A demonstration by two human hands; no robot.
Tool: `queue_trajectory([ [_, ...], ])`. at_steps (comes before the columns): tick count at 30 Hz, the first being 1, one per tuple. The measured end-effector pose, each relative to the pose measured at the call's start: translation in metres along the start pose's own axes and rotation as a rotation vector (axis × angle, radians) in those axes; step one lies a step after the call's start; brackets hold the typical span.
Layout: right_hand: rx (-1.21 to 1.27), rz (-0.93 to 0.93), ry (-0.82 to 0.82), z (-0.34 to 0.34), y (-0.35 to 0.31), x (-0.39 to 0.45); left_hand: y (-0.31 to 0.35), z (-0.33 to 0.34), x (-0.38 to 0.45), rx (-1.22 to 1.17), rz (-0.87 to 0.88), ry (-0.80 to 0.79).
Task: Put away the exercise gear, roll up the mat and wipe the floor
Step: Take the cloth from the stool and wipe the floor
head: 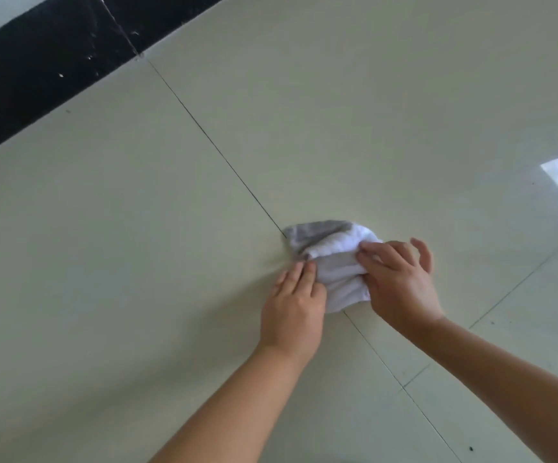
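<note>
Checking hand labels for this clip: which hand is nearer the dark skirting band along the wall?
Left. The left hand touches the cloth's edge on the side facing the dark skirting band; the right hand presses on the cloth's far side, further away.

Between the left hand (292, 310) and the right hand (401, 279) lies a cloth (329, 259), white with plain grey bands, one across its far edge and one just under the right hand's fingertips. Beneath both hands the floor (137, 262) is pale cream glossy tile, crossed by thin dark grout lines. Far beyond the left hand runs a black skirting strip (37, 68) flecked with white specks.
</note>
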State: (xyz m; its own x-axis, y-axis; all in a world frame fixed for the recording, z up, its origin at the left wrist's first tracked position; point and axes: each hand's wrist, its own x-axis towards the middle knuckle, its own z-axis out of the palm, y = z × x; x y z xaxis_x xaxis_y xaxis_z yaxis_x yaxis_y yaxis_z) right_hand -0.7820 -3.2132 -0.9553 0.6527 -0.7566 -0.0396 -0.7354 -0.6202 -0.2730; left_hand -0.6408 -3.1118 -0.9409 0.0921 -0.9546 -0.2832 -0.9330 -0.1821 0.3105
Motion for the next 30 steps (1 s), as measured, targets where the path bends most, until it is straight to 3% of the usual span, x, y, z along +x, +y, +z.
queue_trajectory([
  [3,-0.025,0.190,0.018,-0.015,0.040,0.008,0.038,-0.002,0.047,-0.025,0.053,-0.099],
  [7,-0.027,0.361,-0.057,-0.029,0.040,0.085,0.040,-0.013,0.102,0.034,0.021,-0.025],
  [9,-0.021,0.316,-0.080,-0.028,0.028,0.126,0.025,-0.041,0.123,0.086,-0.087,-0.010],
  [14,-0.073,0.153,-0.205,-0.014,-0.027,0.200,-0.066,-0.089,0.130,0.299,-0.220,0.285],
  [17,-0.117,0.053,-0.289,-0.002,-0.082,0.219,-0.112,-0.088,0.109,0.271,-0.313,0.090],
  [22,-0.145,-0.067,-0.325,0.015,-0.139,0.215,-0.154,-0.086,0.068,0.258,-0.428,0.063],
  [27,-0.109,-0.156,-0.308,0.021,-0.147,0.177,-0.152,-0.076,0.030,0.172,-0.442,0.056],
  [30,-0.084,-0.314,-0.031,0.037,-0.149,0.135,-0.148,-0.062,-0.002,0.141,-0.306,0.186],
])
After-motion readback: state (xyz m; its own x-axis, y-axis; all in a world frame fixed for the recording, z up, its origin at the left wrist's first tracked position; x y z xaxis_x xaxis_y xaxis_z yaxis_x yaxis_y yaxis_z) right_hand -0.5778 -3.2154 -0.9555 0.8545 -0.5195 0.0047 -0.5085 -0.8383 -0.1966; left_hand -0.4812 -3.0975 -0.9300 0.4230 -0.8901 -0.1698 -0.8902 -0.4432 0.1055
